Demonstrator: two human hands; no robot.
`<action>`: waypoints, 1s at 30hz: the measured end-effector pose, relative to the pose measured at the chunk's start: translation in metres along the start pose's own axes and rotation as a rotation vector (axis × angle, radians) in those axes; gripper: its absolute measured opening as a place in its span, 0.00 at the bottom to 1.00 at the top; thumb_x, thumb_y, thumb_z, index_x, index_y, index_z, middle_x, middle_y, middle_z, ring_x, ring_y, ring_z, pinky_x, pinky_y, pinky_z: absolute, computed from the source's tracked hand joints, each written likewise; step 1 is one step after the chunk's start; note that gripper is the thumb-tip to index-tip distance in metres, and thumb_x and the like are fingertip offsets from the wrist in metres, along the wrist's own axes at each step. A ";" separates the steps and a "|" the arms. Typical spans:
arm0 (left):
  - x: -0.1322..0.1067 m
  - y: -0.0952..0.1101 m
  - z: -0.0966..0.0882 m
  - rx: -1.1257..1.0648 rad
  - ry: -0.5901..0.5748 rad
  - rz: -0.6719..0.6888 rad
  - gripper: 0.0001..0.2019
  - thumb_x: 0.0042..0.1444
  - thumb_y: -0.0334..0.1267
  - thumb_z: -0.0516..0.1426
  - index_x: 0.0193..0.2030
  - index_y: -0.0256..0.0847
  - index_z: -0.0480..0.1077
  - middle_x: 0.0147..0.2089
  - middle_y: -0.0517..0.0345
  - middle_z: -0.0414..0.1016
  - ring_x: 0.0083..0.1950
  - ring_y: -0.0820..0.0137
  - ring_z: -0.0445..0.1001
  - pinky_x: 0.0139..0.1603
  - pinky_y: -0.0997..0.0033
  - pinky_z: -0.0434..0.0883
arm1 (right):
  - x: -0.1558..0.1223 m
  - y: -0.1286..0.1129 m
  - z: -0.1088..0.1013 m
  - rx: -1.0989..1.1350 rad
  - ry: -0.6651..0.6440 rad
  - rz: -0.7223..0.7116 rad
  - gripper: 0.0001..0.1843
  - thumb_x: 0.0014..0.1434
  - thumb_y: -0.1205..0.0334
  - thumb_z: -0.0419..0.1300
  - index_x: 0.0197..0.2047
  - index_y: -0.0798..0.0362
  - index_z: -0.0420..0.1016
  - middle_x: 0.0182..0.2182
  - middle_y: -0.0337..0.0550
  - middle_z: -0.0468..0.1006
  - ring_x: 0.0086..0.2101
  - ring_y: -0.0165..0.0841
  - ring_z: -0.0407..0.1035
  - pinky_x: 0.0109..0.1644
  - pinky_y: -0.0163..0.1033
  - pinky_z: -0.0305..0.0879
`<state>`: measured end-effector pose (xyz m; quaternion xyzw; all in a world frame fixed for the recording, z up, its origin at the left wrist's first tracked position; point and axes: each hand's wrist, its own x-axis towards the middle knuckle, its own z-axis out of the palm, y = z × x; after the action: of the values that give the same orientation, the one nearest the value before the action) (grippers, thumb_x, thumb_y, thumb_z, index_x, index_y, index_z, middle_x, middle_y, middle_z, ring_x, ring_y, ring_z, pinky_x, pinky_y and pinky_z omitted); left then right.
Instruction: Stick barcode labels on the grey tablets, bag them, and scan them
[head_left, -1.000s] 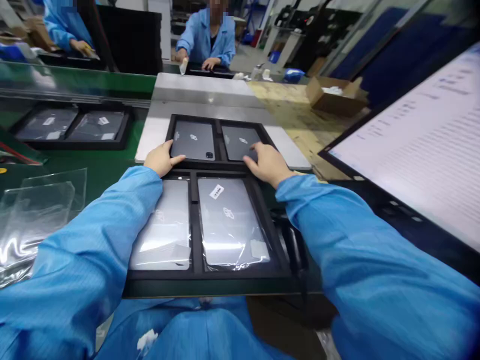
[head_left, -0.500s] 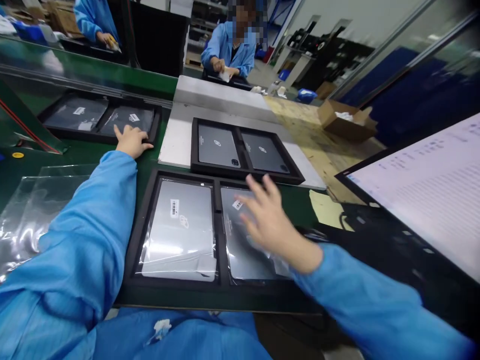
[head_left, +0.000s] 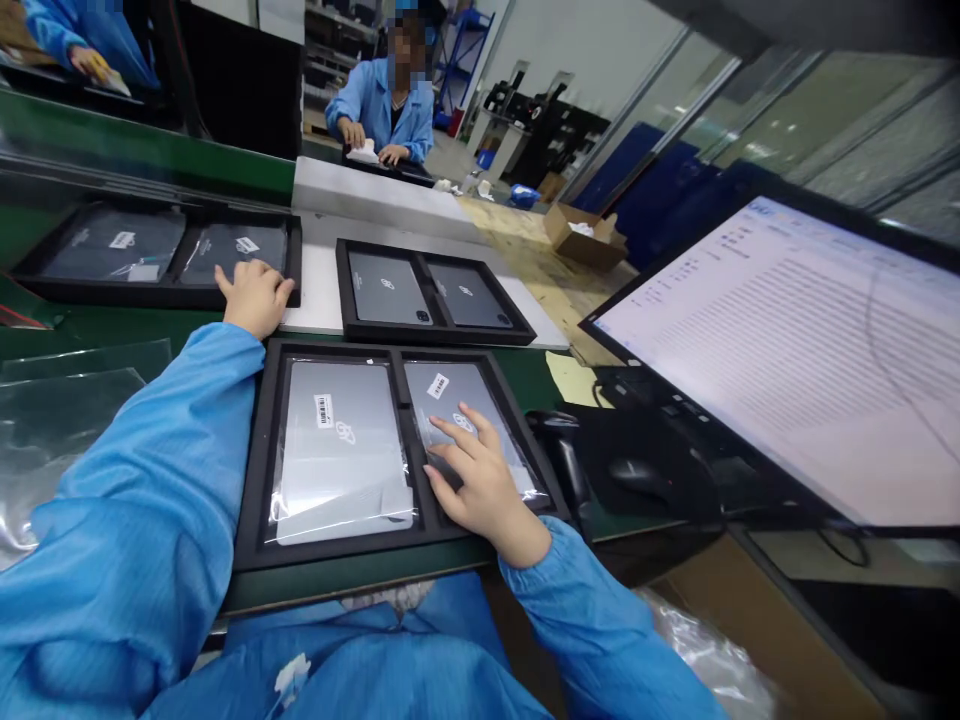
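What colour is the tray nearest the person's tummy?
The tray is black; the head view shows it best.

1. Factory workshop, electronics by the look: black trays (head_left: pixel 264 455) of matching tablets (head_left: pixel 330 470), one by near edge of green tabletop (head_left: pixel 150 320).
2. Two co-workers (head_left: pixel 411 115) beyond far edge, same blue coats.
3. Monitor (head_left: pixel 787 350) toward right edge, rows of small text; mouse (head_left: pixel 637 475) close by.
4. Blue rack (head_left: pixel 472 50), cardboard box (head_left: pixel 574 245) farther back.

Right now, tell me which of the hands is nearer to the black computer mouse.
Right. The right hand is over the right tablet in the near tray, to the mouse's left; the left hand is at the rear-left tray's near edge, farther away.
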<state>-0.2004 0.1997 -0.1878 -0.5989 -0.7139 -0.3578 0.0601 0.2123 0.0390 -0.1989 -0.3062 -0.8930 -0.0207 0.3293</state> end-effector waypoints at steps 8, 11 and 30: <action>-0.022 -0.018 -0.022 -0.126 0.253 -0.238 0.11 0.71 0.36 0.48 0.42 0.37 0.70 0.47 0.43 0.74 0.56 0.55 0.73 0.66 0.55 0.67 | 0.001 0.004 0.010 0.037 0.163 0.027 0.05 0.63 0.66 0.62 0.39 0.51 0.80 0.51 0.53 0.83 0.64 0.54 0.65 0.65 0.65 0.69; -0.038 -0.022 -0.032 -0.190 0.379 -0.449 0.10 0.71 0.33 0.47 0.42 0.36 0.69 0.46 0.44 0.74 0.55 0.57 0.74 0.65 0.55 0.67 | 0.003 0.008 0.015 0.074 0.158 0.054 0.04 0.62 0.66 0.62 0.37 0.51 0.80 0.50 0.54 0.83 0.63 0.54 0.65 0.67 0.66 0.66; -0.142 0.019 -0.065 -0.489 0.122 -0.596 0.12 0.64 0.36 0.51 0.31 0.38 0.71 0.33 0.52 0.77 0.33 0.68 0.74 0.41 0.69 0.71 | 0.005 0.015 0.038 0.119 0.039 0.214 0.07 0.59 0.63 0.65 0.40 0.55 0.83 0.50 0.60 0.82 0.64 0.58 0.62 0.67 0.67 0.64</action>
<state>-0.1660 0.0467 -0.2047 -0.3396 -0.7455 -0.5539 -0.1487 0.1957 0.0636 -0.2282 -0.3791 -0.8483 0.0615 0.3646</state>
